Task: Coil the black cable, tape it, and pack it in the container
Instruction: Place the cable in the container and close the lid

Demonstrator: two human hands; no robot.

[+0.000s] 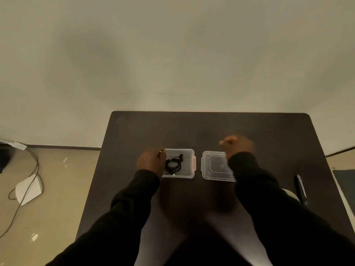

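Fingers [162, 152] of the left hand [150, 160] curl on the container [189, 153] rim, steadying it; cable [173, 165] inside; right hand [237, 144] loosely closed, empty, beside it.

A dark desk [211, 127] stood against a plain pale wall [172, 54]. A black pen [300, 189] lay near the desk's right edge, with a pale round object [291, 194], partly hidden, just beside it. On the glossy beige floor [57, 217] to the left, a white flat device [28, 190] rested with a dark wire [33, 166] running across it toward a blurred dark item [5, 154] at the frame's left edge.
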